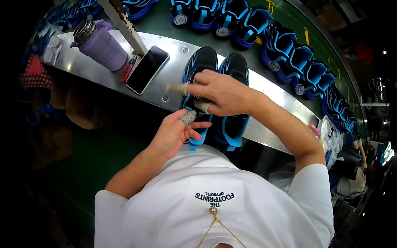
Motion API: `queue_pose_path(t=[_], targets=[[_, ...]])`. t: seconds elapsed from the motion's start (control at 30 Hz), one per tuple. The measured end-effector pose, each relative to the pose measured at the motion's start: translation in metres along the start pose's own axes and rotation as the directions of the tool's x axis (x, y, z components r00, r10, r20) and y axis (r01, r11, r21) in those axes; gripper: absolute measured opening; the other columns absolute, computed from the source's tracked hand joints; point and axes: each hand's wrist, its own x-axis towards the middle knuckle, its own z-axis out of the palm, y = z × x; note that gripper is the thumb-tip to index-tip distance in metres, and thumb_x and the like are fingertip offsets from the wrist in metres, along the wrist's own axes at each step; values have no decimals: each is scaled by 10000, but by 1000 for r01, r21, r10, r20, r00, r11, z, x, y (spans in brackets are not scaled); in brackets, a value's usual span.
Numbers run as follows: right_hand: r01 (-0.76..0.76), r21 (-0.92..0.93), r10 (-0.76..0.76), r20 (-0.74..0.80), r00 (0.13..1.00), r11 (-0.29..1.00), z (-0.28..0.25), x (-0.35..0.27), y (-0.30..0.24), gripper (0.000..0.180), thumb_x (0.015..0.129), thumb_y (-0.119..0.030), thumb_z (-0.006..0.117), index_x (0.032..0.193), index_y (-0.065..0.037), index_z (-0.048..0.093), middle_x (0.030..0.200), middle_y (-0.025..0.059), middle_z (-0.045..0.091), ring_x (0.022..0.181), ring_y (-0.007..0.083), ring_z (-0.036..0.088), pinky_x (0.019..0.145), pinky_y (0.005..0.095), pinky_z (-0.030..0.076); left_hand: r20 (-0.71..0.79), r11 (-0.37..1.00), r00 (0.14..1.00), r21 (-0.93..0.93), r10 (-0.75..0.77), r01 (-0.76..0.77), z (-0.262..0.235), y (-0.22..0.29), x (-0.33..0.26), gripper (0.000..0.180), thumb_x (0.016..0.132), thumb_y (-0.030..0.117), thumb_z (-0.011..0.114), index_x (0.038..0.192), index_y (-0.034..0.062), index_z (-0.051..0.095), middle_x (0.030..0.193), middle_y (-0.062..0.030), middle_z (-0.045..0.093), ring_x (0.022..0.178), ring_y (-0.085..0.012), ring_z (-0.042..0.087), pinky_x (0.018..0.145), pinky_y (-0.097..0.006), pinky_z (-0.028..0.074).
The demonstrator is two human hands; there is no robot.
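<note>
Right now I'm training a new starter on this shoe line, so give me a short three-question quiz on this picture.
1. True or false: both hands work on the left shoe of the black-and-blue pair.
2. What lies directly left of that pair on the metal ledge? A) purple bottle B) dark phone C) red clippers
3. Fill in: the left hand is at the shoe's ____ end, nearest the person.

Key:
1. True; the right hand reaches across onto it too.
2. B, the phone; the clippers and the bottle lie further left.
3. Heel.
</note>
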Motion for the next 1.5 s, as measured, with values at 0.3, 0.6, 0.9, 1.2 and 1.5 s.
queue_pose_path(t=[0.3, 0.6, 0.9, 1.2, 1.5], targets=[[-395, 296, 402, 40, 915, 870, 7, -36, -23, 473, 907, -306, 672, 1364, -230, 575, 936, 114, 693, 784, 294, 670, 695, 368, 527, -101, 999, 995, 39, 23, -19, 36, -25, -12, 280, 1016, 60, 396, 1243, -73, 491, 1192, -159, 580, 1095, -255, 647, 765, -293, 575], [-682, 320, 745, -143, 651, 658, -86, -100, 12, 317, 983, -287, 576, 1224, -105, 673, 855, 107, 703, 753, 148, 644, 725, 297, 515, 236, -175, 972, 958, 18, -229, 101, -13, -31, 429, 972, 379, 551, 1349, 176, 563, 1041, -255, 613, 1054, -407, 600, 932, -454, 477], [-701, 121, 691, -347, 634, 703, -164, -82, 46, 334, 965, -316, 607, 1226, -122, 682, 951, 150, 725, 835, 259, 670, 804, 325, 511, 372, -287, 924, 898, 94, -333, 138, 54, 14, 261, 915, 237, 522, 1001, 43, 672, 835, -194, 660, 787, -397, 652, 696, -493, 537], [-862, -217, 813, -289, 506, 459, -175, 18, 224, 805, 679, -755, 678, 1164, -113, 678, 1031, 101, 727, 992, 284, 696, 829, 395, 536, 15, -253, 997, 967, -69, -32, 144, 55, 69, 314, 884, 311, 534, 1081, 113, 678, 949, -256, 643, 911, -436, 620, 819, -519, 506], [-854, -209, 761, -388, 519, 476, -195, -85, 254, 820, 660, -813, 649, 1173, -175, 713, 965, 145, 726, 928, 335, 694, 798, 425, 554, 152, -237, 986, 957, -69, -164, 173, 85, 96, 328, 932, 338, 547, 1053, 68, 690, 818, -223, 626, 792, -438, 619, 700, -514, 503]])
